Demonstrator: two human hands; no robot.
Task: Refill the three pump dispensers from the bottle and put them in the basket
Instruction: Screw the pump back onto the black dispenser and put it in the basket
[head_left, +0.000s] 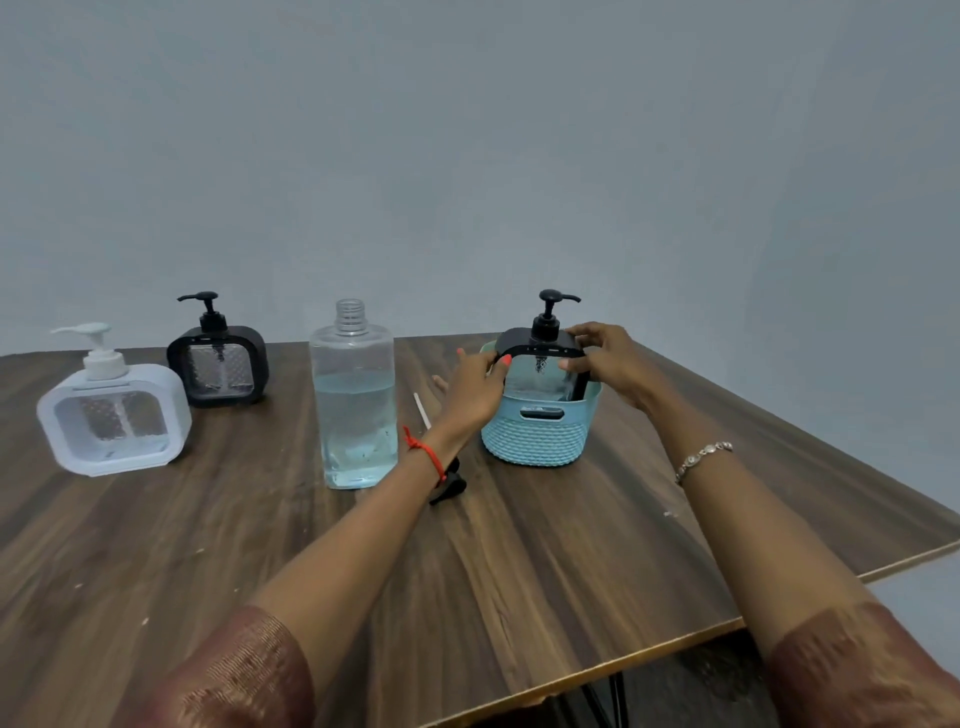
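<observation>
A black pump dispenser (540, 364) stands upright inside the light-blue woven basket (535, 441), its lower part hidden by the basket wall. My left hand (475, 387) grips its left edge and my right hand (605, 364) grips its right top corner. An uncapped clear bottle (354, 395), over half full of pale blue liquid, stands left of the basket. A second black dispenser (218, 364) stands at the back left. A white dispenser (111, 415) stands at the far left.
A small black object (449, 488), maybe the bottle's cap, lies under my left wrist on the wooden table (519, 571). A thin white stick (422, 410) lies between bottle and basket. The table's edge runs close on the right and front.
</observation>
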